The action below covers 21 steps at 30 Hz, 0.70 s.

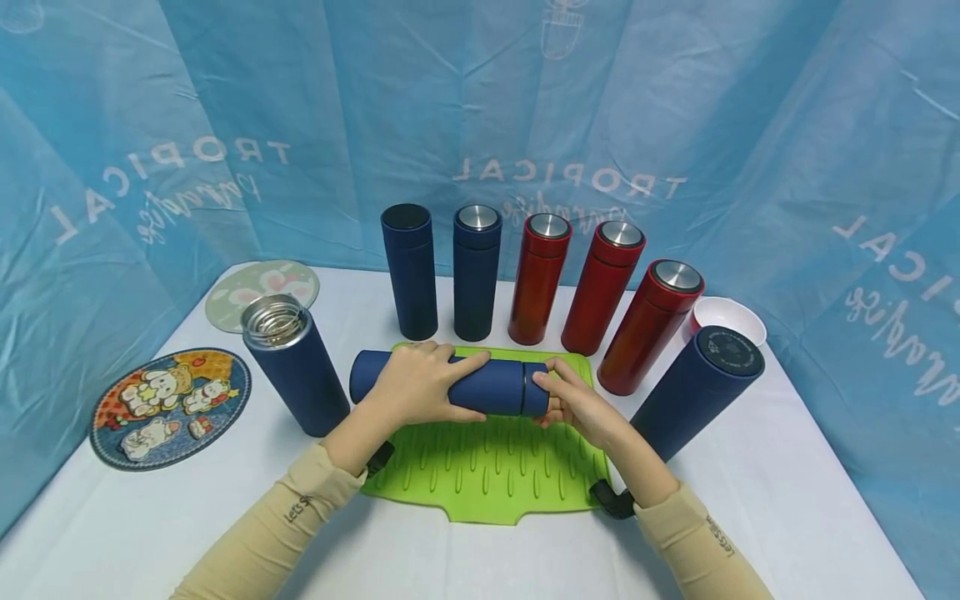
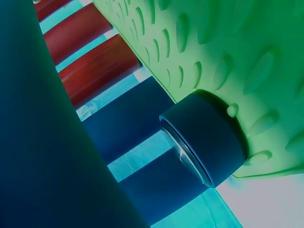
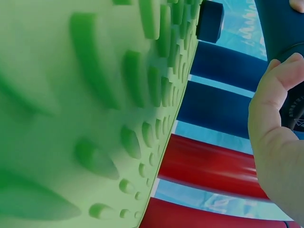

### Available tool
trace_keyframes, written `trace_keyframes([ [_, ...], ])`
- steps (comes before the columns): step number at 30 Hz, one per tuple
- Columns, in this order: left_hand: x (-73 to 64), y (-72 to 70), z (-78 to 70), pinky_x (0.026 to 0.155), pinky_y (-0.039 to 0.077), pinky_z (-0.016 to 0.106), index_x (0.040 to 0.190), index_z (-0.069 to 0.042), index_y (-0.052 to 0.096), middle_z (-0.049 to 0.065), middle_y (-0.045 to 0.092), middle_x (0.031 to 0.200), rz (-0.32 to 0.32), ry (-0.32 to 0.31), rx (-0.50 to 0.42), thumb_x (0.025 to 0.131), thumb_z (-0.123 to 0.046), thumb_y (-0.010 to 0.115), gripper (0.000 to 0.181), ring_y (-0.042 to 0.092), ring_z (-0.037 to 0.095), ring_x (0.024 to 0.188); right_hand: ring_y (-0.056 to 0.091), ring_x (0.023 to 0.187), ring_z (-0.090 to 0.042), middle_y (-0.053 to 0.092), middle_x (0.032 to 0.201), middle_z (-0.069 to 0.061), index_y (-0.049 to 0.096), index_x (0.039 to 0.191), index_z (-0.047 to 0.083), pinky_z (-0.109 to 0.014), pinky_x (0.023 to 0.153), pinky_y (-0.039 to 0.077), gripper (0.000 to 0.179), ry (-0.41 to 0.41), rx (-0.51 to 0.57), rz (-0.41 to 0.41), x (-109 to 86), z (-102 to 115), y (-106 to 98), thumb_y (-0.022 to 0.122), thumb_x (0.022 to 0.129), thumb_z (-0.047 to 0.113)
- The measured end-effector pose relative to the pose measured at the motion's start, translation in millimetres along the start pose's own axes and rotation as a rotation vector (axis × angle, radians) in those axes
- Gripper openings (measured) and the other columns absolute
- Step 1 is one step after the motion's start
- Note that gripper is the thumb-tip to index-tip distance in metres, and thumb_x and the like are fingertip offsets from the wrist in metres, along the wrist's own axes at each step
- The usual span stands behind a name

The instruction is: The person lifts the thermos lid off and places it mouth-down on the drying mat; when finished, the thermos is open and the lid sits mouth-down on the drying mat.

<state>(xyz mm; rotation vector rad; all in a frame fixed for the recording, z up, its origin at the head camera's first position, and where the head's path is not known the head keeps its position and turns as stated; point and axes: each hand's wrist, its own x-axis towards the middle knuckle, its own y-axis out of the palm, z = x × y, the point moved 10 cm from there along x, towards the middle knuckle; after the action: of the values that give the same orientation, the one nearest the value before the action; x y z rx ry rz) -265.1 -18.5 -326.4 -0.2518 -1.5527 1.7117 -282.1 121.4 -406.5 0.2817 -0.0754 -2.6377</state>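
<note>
A dark blue thermos bottle (image 1: 487, 385) lies horizontal in both hands above the green ridged mat (image 1: 487, 467). My left hand (image 1: 416, 379) grips its body from above, thumb along the near side. With thumb and fingers, my right hand (image 1: 577, 404) holds the short end section beyond a thin dark seam. A black printed disc on that end shows in the right wrist view, partly behind the right hand (image 3: 273, 128). In the left wrist view the bottle (image 2: 42, 142) fills the left side, and a loose blue cap (image 2: 204, 137) stands on the mat.
An open blue bottle (image 1: 296, 375) stands left, beside an oval cartoon mat (image 1: 172, 408) and a pale green mat (image 1: 262, 292). Behind stand blue bottles (image 1: 476, 283) and red bottles (image 1: 540, 292). Another blue bottle (image 1: 690, 392) and a white bowl (image 1: 738, 317) are at right.
</note>
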Motion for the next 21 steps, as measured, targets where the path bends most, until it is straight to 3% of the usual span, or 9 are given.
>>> trace_keyframes([
  [11,0.3,3.5,0.3,0.057,0.049,0.037,0.131,-0.031,0.052,0.008,0.065,0.094,0.037,-0.010,-0.017,0.065,-0.078,0.056,0.081,0.064,0.025,0.081,0.057,0.083,-0.027,0.047,0.113,-0.019,0.034,0.122,0.010,-0.033,0.068,0.051,0.041,-0.026,-0.144,0.002,-0.8,-3.5,-7.4,0.052,0.090,0.029],
  [17,-0.4,6.5,1.2,0.054,0.047,0.035,0.131,-0.032,0.052,0.009,0.065,0.092,0.064,-0.024,-0.056,0.064,-0.075,0.060,0.080,0.063,0.023,0.076,0.054,0.082,-0.028,0.046,0.120,-0.024,0.031,0.128,0.012,-0.043,0.075,0.048,0.052,-0.041,-0.208,0.016,-3.7,-0.4,-7.9,0.059,0.087,0.028],
  [21,-1.3,9.2,2.3,0.054,0.047,0.034,0.131,-0.032,0.052,0.008,0.064,0.091,0.077,-0.032,-0.070,0.064,-0.076,0.059,0.080,0.062,0.021,0.073,0.048,0.100,-0.034,0.040,0.127,-0.022,0.032,0.130,0.015,-0.048,0.079,0.047,0.059,-0.093,-0.271,0.028,-5.8,7.0,-5.1,0.065,0.081,0.022],
])
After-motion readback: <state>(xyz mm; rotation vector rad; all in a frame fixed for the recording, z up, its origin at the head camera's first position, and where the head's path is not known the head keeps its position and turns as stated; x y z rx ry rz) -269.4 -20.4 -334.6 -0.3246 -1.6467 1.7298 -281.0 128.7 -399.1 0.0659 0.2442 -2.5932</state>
